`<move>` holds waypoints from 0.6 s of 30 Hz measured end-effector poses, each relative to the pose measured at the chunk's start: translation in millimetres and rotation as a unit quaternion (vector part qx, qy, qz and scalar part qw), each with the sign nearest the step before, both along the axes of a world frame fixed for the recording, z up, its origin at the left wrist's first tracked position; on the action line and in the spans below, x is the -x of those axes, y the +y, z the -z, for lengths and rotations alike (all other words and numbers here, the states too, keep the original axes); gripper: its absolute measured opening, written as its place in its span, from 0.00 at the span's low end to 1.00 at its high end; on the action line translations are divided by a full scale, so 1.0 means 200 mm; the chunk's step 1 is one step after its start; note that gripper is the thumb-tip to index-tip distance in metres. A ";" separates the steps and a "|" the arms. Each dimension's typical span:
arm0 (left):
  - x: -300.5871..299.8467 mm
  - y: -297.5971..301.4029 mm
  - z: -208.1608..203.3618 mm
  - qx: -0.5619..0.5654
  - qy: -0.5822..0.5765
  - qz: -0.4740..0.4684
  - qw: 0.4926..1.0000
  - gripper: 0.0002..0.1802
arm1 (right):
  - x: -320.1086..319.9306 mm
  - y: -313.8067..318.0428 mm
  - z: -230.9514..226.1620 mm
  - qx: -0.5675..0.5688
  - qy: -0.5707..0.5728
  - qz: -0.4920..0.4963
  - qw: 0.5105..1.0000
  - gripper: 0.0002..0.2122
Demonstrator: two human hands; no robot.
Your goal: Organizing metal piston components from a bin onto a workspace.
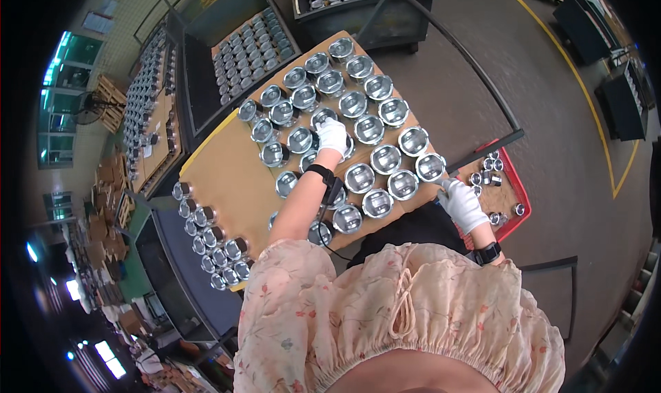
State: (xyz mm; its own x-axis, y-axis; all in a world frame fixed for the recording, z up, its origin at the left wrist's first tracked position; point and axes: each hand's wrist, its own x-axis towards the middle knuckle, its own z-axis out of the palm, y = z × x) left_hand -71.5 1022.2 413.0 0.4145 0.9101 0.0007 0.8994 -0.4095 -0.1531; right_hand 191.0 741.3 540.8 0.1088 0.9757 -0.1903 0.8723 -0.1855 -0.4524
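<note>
Rows of silvery metal pistons (369,129) stand on a brown cardboard sheet (220,172) over the table in front of me. My left hand (332,135), in a white glove, reaches into the middle of the rows. Its fingers are closed at the edge of one piston (323,119), and the hand partly covers the pistons beside it. At the table's right edge is my right hand (464,205), also gloved, just below the corner piston (430,167). Its fingers are bent together around something small and dark, too unclear to name.
A red crate (518,186) with a few pistons stands low at the right. More pistons cluster at the table's left end (213,238). Dark metal bins (251,55) holding pistons stand beyond the table. A bent metal bar (482,69) runs along the right.
</note>
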 end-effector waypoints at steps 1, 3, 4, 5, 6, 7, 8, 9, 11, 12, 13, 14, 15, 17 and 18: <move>-0.02 0.00 -0.01 0.001 0.001 0.005 1.000 0.11 | -0.01 -0.01 -0.01 0.003 0.005 0.015 1.000 0.10; -0.04 -0.02 -0.03 0.038 0.000 0.008 0.999 0.11 | -0.01 -0.01 0.00 -0.009 0.016 0.029 0.999 0.08; -0.05 -0.02 -0.04 0.038 0.001 0.008 0.999 0.11 | -0.02 -0.01 0.01 -0.008 0.017 0.029 0.999 0.08; -0.05 -0.02 -0.05 0.033 0.007 0.024 0.999 0.11 | -0.01 0.00 0.01 -0.010 0.007 0.025 1.000 0.08; -0.05 -0.03 -0.06 0.027 0.012 0.038 0.999 0.10 | -0.01 0.01 0.01 -0.013 -0.002 0.018 1.000 0.08; -0.05 -0.03 -0.07 0.026 0.014 0.035 0.999 0.10 | -0.01 0.01 0.03 -0.013 0.000 0.016 1.000 0.08; -0.06 -0.03 -0.07 0.032 0.012 0.023 0.999 0.11 | -0.01 0.02 0.05 -0.010 0.007 0.011 1.000 0.09; -0.06 -0.03 -0.09 0.037 0.010 0.010 0.999 0.11 | -0.01 0.02 0.07 -0.006 0.014 0.005 1.000 0.11; -0.07 -0.03 -0.12 0.077 0.016 -0.026 0.997 0.12 | 0.00 0.03 0.08 -0.013 0.020 0.002 1.000 0.10; -0.08 -0.01 -0.21 0.077 0.015 -0.026 0.997 0.12 | 0.00 0.03 0.08 -0.018 0.022 0.006 1.000 0.09; -0.06 0.01 -0.33 0.162 -0.007 0.035 0.986 0.13 | -0.01 0.03 0.06 -0.019 0.022 0.004 1.000 0.09; -0.05 0.04 -0.42 0.246 -0.029 0.099 0.964 0.13 | -0.01 0.03 0.03 -0.016 0.025 0.011 0.999 0.09; -0.02 0.11 -0.47 0.265 -0.009 0.096 0.959 0.14 | -0.01 0.03 0.01 -0.015 0.028 0.017 0.999 0.10; 0.00 0.24 -0.59 0.239 -0.037 0.048 0.969 0.14 | -0.04 0.00 0.02 -0.004 0.027 0.035 0.999 0.11; 0.08 0.31 -0.60 0.184 -0.086 0.026 0.979 0.14 | -0.05 -0.02 0.03 0.006 0.030 0.047 0.998 0.11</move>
